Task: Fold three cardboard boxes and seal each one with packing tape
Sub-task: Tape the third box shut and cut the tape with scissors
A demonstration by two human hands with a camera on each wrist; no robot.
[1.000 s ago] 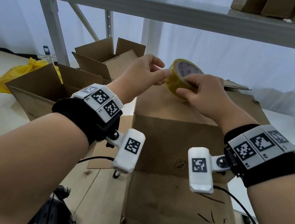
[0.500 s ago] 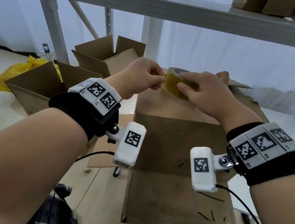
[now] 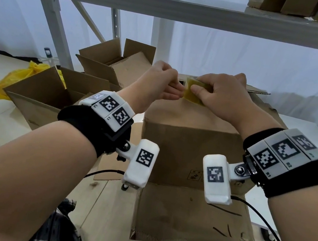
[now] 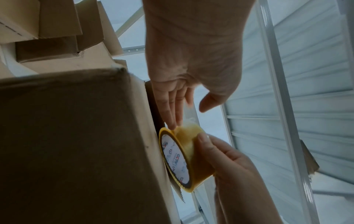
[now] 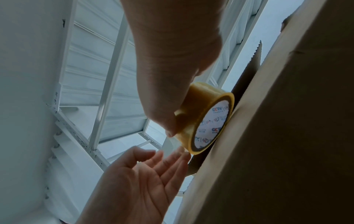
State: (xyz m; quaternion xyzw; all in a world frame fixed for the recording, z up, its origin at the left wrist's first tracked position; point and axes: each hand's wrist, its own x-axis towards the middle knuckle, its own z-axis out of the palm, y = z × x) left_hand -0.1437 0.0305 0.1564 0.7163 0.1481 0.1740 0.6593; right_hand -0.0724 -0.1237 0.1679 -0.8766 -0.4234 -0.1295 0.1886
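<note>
- Cardboard box [image 3: 187, 146] stood upright before you; your left hand [image 3: 161, 83], fingers straight and together, touched the tape roll [image 3: 193, 91] at its upper edge.
- Your right hand [image 3: 221, 95] clamped the roll against that edge — press the tape end flat before pulling.
- Free tape end — hard to make out; the far flap was hidden.

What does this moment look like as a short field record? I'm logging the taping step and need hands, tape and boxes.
right hand: grips the tape roll, thumb and fingers on its outer band
left hand: fingers straight, tips at the roll's edge
tape roll: yellowish, held on edge against the top of the box
box: brown cardboard, upright in front of the person, one flap hanging down towards them
tape on box: none visible
other boxes: two open ones, to the left
yellow bag: behind the left boxes
</note>
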